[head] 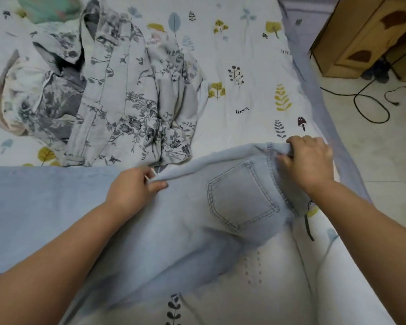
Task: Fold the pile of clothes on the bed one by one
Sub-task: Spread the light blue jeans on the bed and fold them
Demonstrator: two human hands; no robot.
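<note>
Pale blue jeans [188, 221] lie spread across the near part of the bed [249, 73], back pocket facing up, legs running off to the left. My left hand [131, 191] pinches the jeans' far edge near the middle. My right hand [309, 158] grips the waistband at the right end, fingers curled over the denim. Beyond the jeans sits a rumpled pile of grey floral clothes [117, 97] on the leaf-print sheet.
A green garment [49, 8] lies at the far left corner of the bed. The bed's right edge drops to a tiled floor with black cables [370, 106] and a wooden cabinet [366, 36].
</note>
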